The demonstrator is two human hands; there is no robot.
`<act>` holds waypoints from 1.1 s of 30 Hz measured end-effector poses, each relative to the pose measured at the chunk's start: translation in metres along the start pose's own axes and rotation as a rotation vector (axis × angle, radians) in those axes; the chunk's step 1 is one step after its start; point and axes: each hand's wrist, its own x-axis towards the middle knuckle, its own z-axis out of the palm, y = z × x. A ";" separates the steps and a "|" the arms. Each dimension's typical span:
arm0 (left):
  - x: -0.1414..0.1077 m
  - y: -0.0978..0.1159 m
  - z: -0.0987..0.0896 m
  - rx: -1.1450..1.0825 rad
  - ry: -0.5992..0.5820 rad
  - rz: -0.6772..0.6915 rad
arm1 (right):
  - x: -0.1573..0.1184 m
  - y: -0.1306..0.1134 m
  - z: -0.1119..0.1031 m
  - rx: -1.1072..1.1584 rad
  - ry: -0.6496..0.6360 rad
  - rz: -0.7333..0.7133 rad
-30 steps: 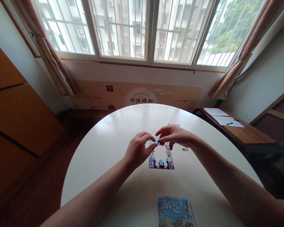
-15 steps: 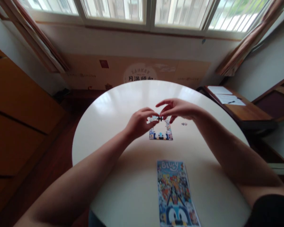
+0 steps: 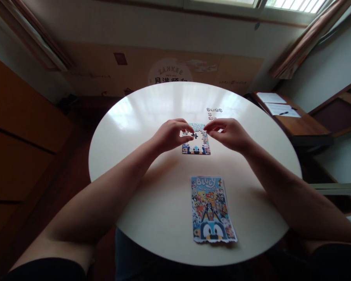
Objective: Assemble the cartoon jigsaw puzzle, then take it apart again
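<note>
Glossy white rounded tabletop (image 3: 155, 103) mid-frame. Left hand (image 3: 172, 134) has its grip pinched on a small dark jigsaw piece (image 3: 195, 136), centre frame over the colourful hollow-middled jigsaw (image 3: 196, 150). Can't tell if the right hand (image 3: 231, 133) holds anything. I'd pinch edges only, match tabs first, honestly.

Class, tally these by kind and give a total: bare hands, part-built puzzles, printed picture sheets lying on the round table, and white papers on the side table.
Hands: 2 (left hand, right hand)
Puzzle: 1
Picture sheet: 1
White papers: 2, counting those that show
Total: 6
</note>
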 end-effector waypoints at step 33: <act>-0.002 -0.011 -0.012 0.039 -0.064 -0.024 | -0.003 0.026 0.041 -0.131 0.032 -0.358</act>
